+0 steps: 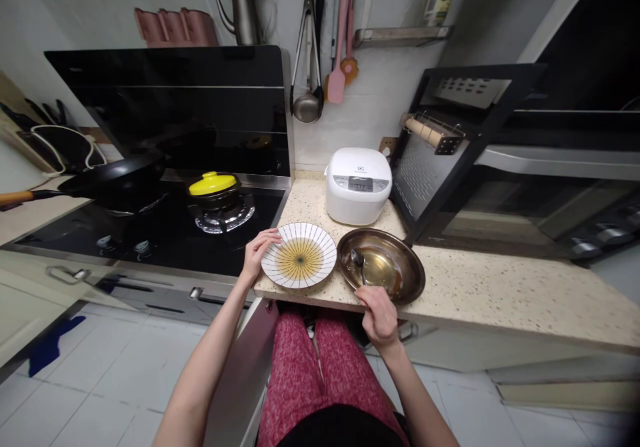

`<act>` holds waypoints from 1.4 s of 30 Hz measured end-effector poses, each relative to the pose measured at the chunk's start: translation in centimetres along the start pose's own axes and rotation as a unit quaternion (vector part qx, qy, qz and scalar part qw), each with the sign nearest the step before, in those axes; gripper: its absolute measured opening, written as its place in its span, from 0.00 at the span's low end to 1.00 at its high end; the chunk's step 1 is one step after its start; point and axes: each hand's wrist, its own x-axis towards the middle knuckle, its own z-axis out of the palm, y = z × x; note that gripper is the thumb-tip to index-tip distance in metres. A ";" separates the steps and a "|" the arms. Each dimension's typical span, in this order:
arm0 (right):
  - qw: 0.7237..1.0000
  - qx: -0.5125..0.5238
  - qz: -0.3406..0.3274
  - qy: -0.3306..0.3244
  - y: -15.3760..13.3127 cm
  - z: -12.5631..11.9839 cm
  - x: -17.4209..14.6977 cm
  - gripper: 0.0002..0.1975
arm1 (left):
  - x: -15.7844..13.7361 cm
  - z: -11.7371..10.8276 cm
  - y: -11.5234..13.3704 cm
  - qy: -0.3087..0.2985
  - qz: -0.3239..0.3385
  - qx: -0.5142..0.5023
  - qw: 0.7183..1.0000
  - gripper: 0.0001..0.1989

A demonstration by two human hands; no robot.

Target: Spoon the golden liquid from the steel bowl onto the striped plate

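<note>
My left hand [260,250] grips the left rim of a white plate [324,253] with dark radiating lines. The plate's middle looks yellow; I cannot tell whether that is liquid or pattern. My right hand [379,315] is closed around the handle of a metal spoon [357,258]. The spoon's head is over the left part of an oval metal bowl [411,260], just right of the plate. Yellowish liquid [383,271] lies in the bottom of that bowl. Both vessels rest near the counter's front edge.
Behind the bowl stands a white rice cooker [359,190]. The stove at left holds a yellow-lidded pot [213,183] and a black wok [117,177]. A black rack [425,160] and an oven [520,200] are at right. Below, a cabinet door [240,367] hangs open.
</note>
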 end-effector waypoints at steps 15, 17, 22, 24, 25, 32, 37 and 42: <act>0.983 0.112 0.122 0.080 -3.0 3.0 2.3 0.11 | 0.0 0.1 0.1 0.001 0.005 0.000 1.000 0.15; 0.982 0.125 0.124 0.066 -3.2 3.7 2.4 0.11 | 0.0 0.1 0.0 0.000 0.005 0.000 1.000 0.15; 0.978 0.147 0.140 0.045 -3.6 4.9 2.4 0.10 | 0.0 0.0 0.0 0.000 0.005 -0.004 1.000 0.14; 0.977 0.152 0.143 0.042 -3.8 5.1 2.3 0.10 | 0.0 0.1 0.1 -0.001 0.004 -0.003 1.000 0.14; 0.976 0.154 0.145 0.041 -3.8 5.1 2.2 0.10 | 0.0 0.1 0.1 0.000 0.003 -0.002 1.000 0.14; 0.968 0.166 0.185 0.037 -3.8 5.7 1.6 0.10 | 0.0 0.1 0.1 0.004 0.001 -0.004 1.000 0.14; 0.956 0.178 0.231 0.038 -3.7 5.8 1.4 0.10 | 0.0 0.1 0.0 0.004 -0.001 -0.005 1.000 0.14; 0.939 0.190 0.283 0.047 -3.6 5.9 1.3 0.10 | 0.0 0.0 -0.1 0.002 0.002 -0.006 1.000 0.14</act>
